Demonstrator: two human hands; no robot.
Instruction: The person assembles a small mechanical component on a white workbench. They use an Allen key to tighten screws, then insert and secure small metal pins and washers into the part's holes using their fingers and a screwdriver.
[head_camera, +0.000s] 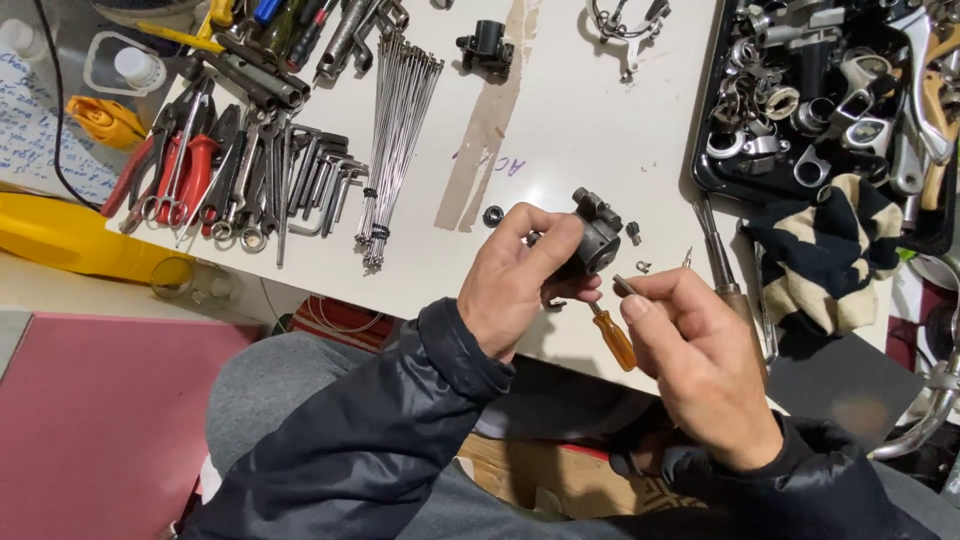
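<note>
Left hand (520, 275) grips a dark metal part (597, 235), half hidden; right hand (690, 345) pinches a tiny pin (624, 285)

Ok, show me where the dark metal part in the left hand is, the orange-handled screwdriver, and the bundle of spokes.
Dark metal part (597, 238), head view, on its rounded body beside the left fingers.
Orange-handled screwdriver (618, 343), head view, middle of the orange handle.
Bundle of spokes (397, 110), head view, mid-length of the rods.

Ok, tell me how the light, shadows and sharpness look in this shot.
Head view: even overhead light on the white table, with soft shadows under the left hand and right hand; mild glare on the metal parts in the black tray; the dark component is sharp, while the frame edges look slightly bent by the wide lens.
</note>
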